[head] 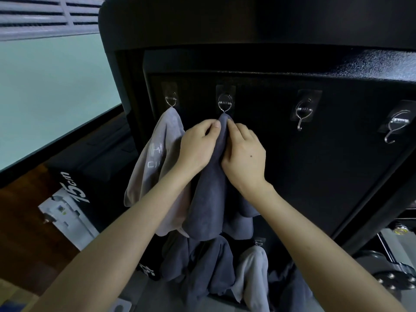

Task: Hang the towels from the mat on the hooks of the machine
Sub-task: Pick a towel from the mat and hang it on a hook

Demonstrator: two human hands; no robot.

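Four metal hooks sit in a row on the black machine panel (292, 176). A light grey towel (155, 158) hangs from the first hook (171, 100). A dark grey towel (211, 199) hangs from the second hook (224, 104); my left hand (198, 147) and my right hand (244, 152) both pinch its top just below that hook. The third hook (302, 113) and the fourth hook (396, 127) are bare. More dark grey towels (202, 266) and a light grey one (252, 273) lie in a pile below.
A black step box marked "15cm" (90, 174) stands at the left beside a white box (67, 219) on the wooden floor. Black weight equipment (396, 266) sits at the lower right. A pale wall fills the upper left.
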